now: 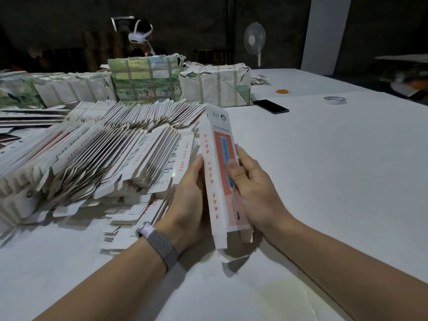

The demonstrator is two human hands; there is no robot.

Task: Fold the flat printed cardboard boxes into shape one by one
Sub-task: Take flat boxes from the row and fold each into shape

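A long narrow white box with red print and a blue picture on an orange panel stands squared up between both hands, its far end raised and its near end flaps open just above the table. My left hand holds its left side, with a metal watch band on the wrist. My right hand grips its right side, thumb pressed on the printed face. A big slanted pile of flat printed boxes lies to the left.
Wrapped bundles stand at the back of the white table. A black phone, a tape roll and orange rubber bands lie at the far right. A person with a white headset sits behind; a fan stands beyond.
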